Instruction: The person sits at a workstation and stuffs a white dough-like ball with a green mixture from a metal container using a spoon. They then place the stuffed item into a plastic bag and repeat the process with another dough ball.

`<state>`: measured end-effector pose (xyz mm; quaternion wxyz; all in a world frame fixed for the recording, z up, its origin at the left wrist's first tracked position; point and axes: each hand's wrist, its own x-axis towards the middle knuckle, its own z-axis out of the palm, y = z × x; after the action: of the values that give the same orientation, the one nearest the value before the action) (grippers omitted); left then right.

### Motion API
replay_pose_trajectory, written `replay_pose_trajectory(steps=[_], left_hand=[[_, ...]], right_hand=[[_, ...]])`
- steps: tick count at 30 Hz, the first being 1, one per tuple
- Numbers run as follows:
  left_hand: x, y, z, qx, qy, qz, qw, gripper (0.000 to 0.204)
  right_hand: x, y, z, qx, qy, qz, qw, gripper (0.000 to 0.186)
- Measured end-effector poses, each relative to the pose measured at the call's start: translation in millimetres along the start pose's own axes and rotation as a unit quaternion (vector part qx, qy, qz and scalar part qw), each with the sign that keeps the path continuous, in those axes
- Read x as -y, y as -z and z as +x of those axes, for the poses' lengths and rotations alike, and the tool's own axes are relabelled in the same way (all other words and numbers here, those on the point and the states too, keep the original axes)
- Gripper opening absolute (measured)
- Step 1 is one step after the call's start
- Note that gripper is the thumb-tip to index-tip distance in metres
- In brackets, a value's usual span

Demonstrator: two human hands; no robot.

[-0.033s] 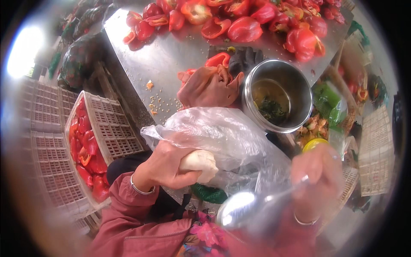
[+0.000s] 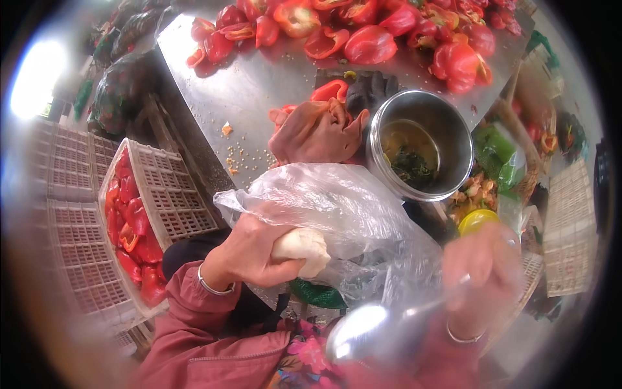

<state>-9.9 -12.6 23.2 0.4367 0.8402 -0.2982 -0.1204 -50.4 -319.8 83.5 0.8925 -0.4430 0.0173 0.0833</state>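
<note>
My left hand point(image 2: 249, 249) is closed around a white steamed bun point(image 2: 310, 251), torn or bitten at its end. A clear plastic bag point(image 2: 330, 194) lies just beyond that hand, crumpled over the table's near edge. On the other side my right hand point(image 2: 483, 272), blurred, grips the handle of a shiny metal spoon point(image 2: 359, 330). The spoon's bowl is large in view, close in front of my body. Beyond the bag stands a round steel container point(image 2: 421, 139) with liquid and dark green leaves inside. Beside it lie orange-brown rubber gloves point(image 2: 317, 133) and a dark glove point(image 2: 371, 93).
Cut red peppers point(image 2: 371, 52) cover the far side of the metal table point(image 2: 214, 97). At left, a white plastic crate point(image 2: 172, 188) holds red peppers. A yellow lid point(image 2: 477, 220) and a green bag point(image 2: 499, 155) lie at right. Filled net sacks point(image 2: 126, 94) stand far left.
My right hand has shifted slightly right and down, and the spoon's bowl a little left. My left hand stays still with the bun.
</note>
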Motion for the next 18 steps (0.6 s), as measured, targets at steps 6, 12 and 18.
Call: replay_pose_trajectory(steps=[6, 12, 18], left_hand=[[-8, 5, 6, 0.022, -0.033, 0.053, 0.998, 0.037], [2, -4, 0, -0.025, -0.059, 0.139, 0.988, 0.038], [-10, 7, 2, -0.007, -0.045, 0.155, 0.987, 0.037]], right_hand=[[19, -5, 5, 0.220, -0.017, 0.117, 0.968, 0.038], [4, 3, 4, 0.017, -0.001, 0.136, 0.991, 0.042], [-8, 0, 6, 0.060, 0.145, -0.200, 0.967, 0.053]])
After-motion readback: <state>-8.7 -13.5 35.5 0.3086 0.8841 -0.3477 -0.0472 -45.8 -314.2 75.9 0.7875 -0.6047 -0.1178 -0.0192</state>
